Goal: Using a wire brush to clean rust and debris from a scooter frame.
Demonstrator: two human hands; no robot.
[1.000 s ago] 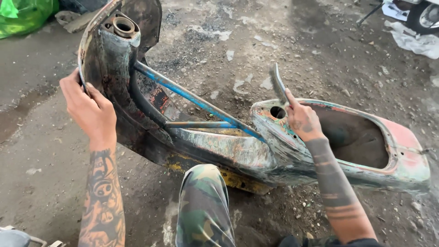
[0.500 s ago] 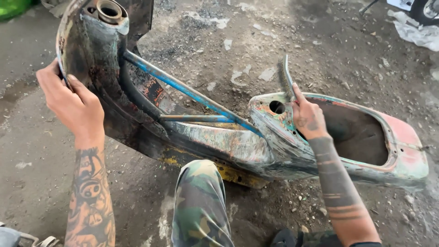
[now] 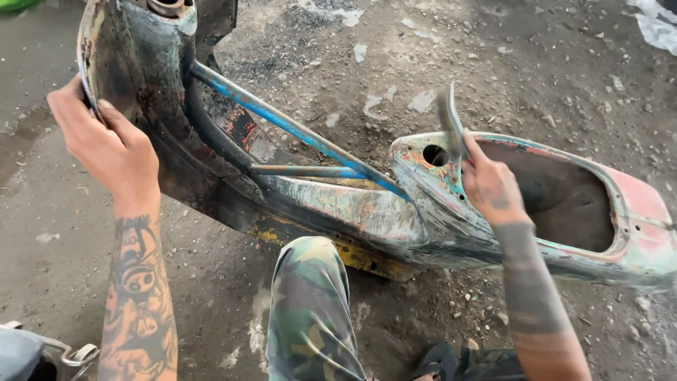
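**A:** Head view, nearest first: camouflage trouser leg at bottom centre, knee up against the underside of the scooter frame. Some metal gear sits at the bottom left corner, can't tell what it is.

**B:** Change since a second ago?

**A:** Frame sits higher and further left in view. The front shield end has swung toward the top left, and the steering tube opening is now cut by the top edge. The green bag that was in the far left corner is nearly out of shot. Both grips are unchanged. I read that as the shell being tilted or repositioned, not released.

**B:** Hands?

**A:** Left hand is curled over the left edge of the front shield, fingers wrapped round the rim, thumb on the near side. Closed grip, holding the sheet metal. Right hand is closed round a flat grey metal piece, which stands upright just beside the round hole at the front of the rear body. Can't tell if that piece is a loose tool or part of the frame.

**B:** Frame position?

**A:** Lying on its side on dirty concrete floor, front end left, open rear tub right. Blue tube runs diagonally between them. Paint is stripped and patchy. Further out: white scraps on the floor, crumpled white sheet at top right.
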